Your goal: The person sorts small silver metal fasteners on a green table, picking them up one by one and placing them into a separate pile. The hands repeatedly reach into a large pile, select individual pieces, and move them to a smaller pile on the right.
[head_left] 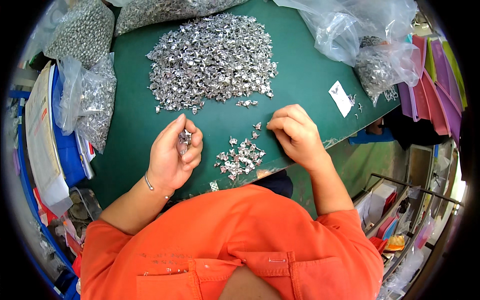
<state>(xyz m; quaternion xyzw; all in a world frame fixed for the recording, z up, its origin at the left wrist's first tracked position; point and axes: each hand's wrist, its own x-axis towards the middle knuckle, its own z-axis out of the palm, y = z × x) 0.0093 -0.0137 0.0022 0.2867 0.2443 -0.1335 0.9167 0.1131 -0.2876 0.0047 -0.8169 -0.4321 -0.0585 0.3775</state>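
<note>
My left hand (175, 150) is cupped, its fingers curled round several small silvery metal pieces (185, 137) that show in the palm. My right hand (295, 132) hovers at the right of the small pile, fingers bent and pressed together; whatever they pinch is hidden. Between my hands lies a small loose pile of winged metal pieces (241, 159), near the table's front edge. Beyond it rises a large heap of the same kind of piece (210, 60), with a few strays (246, 103) at its near side.
Clear plastic bags of metal parts (95, 105) stand at the left, and another bag (377, 70) sits at the back right. Beside that one lies a white slip of paper (340, 99) on the green tabletop (300, 65). Coloured folders (435, 85) stand beyond the right edge.
</note>
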